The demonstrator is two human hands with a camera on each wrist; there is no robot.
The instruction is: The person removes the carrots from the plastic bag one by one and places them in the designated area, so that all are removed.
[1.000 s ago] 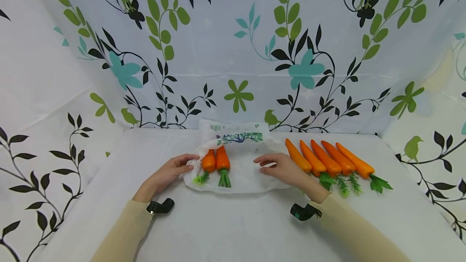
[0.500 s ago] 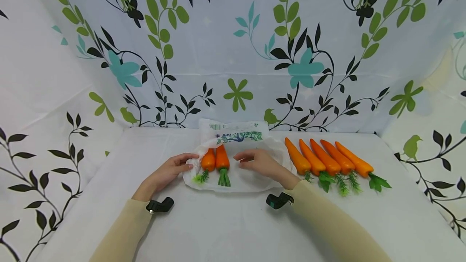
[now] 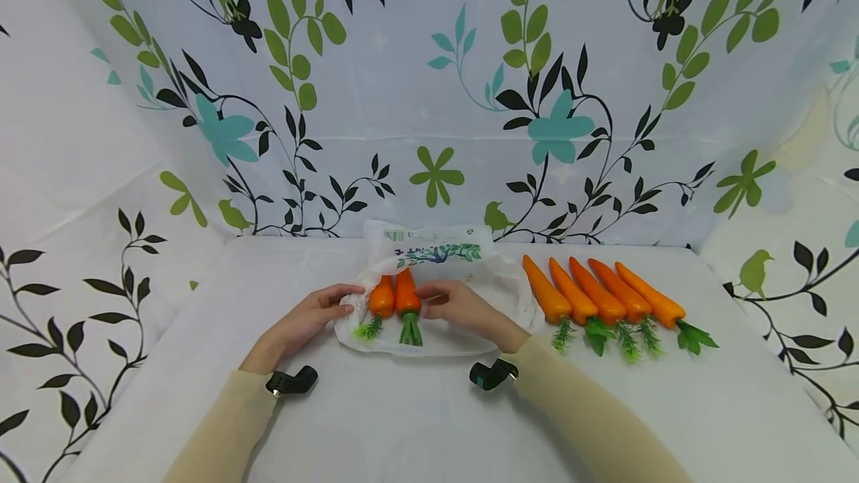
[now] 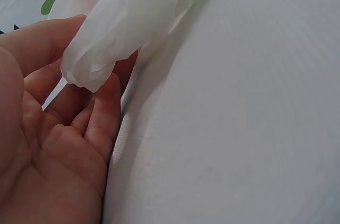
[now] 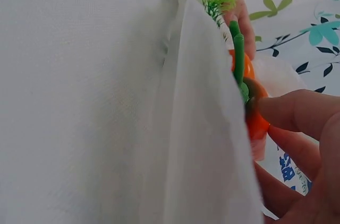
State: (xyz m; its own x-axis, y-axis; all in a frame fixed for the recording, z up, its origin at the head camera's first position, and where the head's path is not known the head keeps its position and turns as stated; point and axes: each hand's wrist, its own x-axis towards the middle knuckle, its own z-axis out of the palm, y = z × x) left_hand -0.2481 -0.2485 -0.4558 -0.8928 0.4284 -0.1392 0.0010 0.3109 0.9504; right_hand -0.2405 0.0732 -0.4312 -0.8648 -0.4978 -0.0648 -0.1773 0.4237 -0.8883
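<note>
In the head view a white plastic bag lies spread at the middle of the table, printed with a tree. Two orange carrots with green tops lie in its mouth: a left carrot and a right carrot. My left hand holds the bag's left edge; the left wrist view shows white plastic between thumb and fingers. My right hand is at the right carrot's side, with fingertips touching it and not wrapped round it. In the right wrist view its thumb lies against the carrot.
Several more carrots lie slanted side by side on the white table, right of the bag. A patterned cloth hangs behind the table. Each wrist wears a black camera band.
My right hand has moved left across the bag to the right carrot. My left hand stays at the bag's left edge, and the carrots lie as before.
</note>
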